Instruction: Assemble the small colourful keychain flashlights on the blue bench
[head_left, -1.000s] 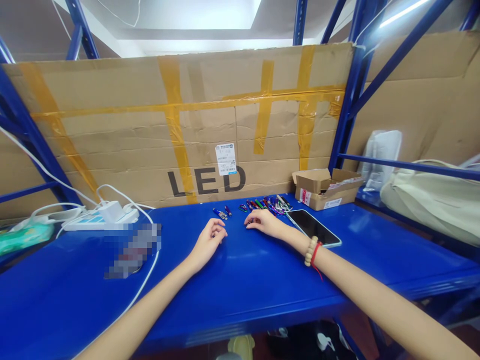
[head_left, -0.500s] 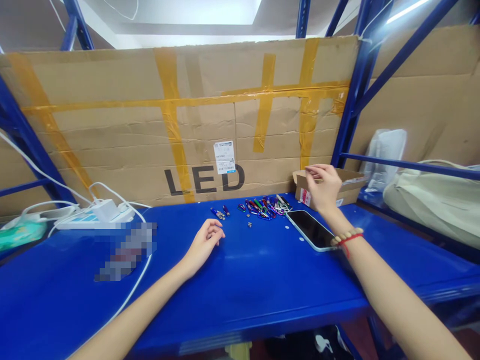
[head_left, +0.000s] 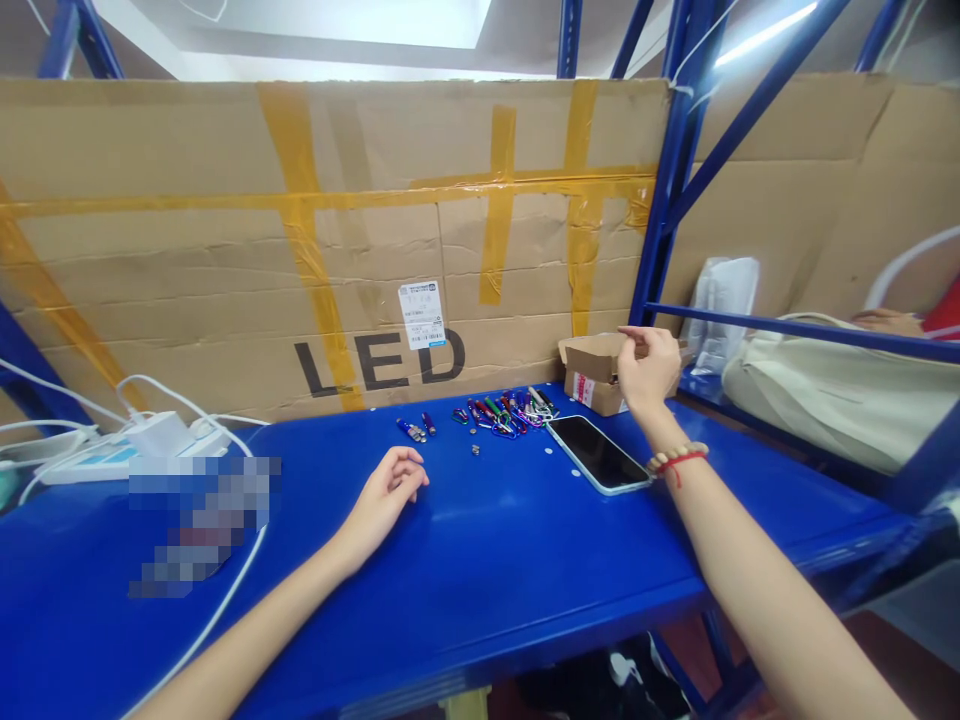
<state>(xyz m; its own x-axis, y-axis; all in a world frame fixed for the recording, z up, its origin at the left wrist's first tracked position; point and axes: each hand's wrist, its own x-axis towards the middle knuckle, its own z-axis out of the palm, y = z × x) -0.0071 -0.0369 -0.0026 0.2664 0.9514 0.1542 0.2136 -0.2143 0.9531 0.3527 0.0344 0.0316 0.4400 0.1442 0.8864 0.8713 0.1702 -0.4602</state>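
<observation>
My right hand (head_left: 646, 368) is raised over the small open cardboard box (head_left: 592, 372) at the back right of the blue table (head_left: 480, 570), fingers pinched together at the box's flap; what they hold is too small to make out. My left hand (head_left: 386, 492) rests on the table, palm up, fingers loosely curled and empty. A cluster of small coloured keychain lights (head_left: 502, 410) lies along the cardboard wall, with two more (head_left: 415, 427) a little to the left. A phone (head_left: 598, 453) lies face up below my right hand.
A tall taped cardboard sheet marked LED (head_left: 375, 250) closes the back. A white power strip with charger and cables (head_left: 135, 445) sits at left. Blue rack uprights (head_left: 664, 200) stand at right, with a beige bag (head_left: 817, 390) and another person's hand (head_left: 889, 320) beyond.
My right hand left the keychain lights, rose and moved right to the small box. The view has swung to the right. My left hand stays put.
</observation>
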